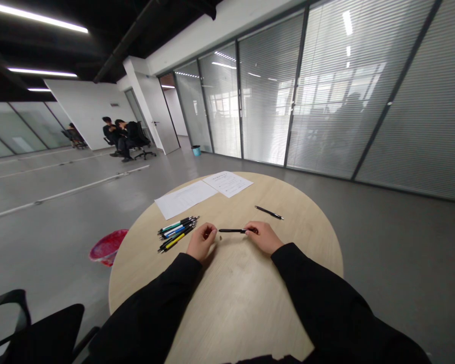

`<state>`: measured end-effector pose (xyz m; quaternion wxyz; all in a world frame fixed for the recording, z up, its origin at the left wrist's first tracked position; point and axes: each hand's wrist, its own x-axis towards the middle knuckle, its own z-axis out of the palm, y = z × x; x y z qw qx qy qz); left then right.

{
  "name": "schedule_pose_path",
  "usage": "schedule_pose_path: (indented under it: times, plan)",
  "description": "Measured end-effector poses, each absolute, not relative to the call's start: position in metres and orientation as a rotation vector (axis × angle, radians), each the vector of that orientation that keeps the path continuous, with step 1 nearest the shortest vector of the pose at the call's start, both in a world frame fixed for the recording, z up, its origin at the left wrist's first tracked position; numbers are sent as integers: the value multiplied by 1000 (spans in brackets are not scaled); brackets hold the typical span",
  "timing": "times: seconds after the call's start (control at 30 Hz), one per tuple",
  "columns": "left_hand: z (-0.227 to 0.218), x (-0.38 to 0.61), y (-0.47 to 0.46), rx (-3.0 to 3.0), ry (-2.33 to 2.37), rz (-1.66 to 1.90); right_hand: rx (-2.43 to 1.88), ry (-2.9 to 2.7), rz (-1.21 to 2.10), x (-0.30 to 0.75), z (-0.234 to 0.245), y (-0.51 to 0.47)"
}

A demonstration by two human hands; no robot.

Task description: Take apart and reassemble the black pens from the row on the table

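A black pen (231, 230) lies level between my two hands, just above the round table. My right hand (264, 236) is closed round its right end. Thumb and fingers of my left hand (202, 241) pinch at its left end, where the tip is partly hidden by the fingertips. A small dark speck (220, 237) shows just below the pen; what it is cannot be made out. Left of my left hand lies a bunch of several pens (177, 233) with black, blue, white, green and yellow barrels. Another black pen (269, 212) rests beyond my right hand.
Two printed sheets of paper (185, 198) lie toward the far side of the round wooden table (227, 313). A red basin (108, 246) stands on the floor at left, near a black chair (53, 328). Seated people (123, 134) and a blue bin (196, 150) are farther off.
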<state>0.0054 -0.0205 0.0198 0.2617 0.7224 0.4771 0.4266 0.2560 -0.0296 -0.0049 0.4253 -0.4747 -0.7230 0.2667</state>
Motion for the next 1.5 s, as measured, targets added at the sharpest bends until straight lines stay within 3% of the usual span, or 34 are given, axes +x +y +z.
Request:
schedule_pose_path:
  times: [0.87,1.5]
  plan:
    - [10,4,-16,1834,1216,1135,-1198,-1829,638,257,-5,-30]
    - [13,7,-18,2565,1458,655,-1281,-1808,536,259,-6,-27]
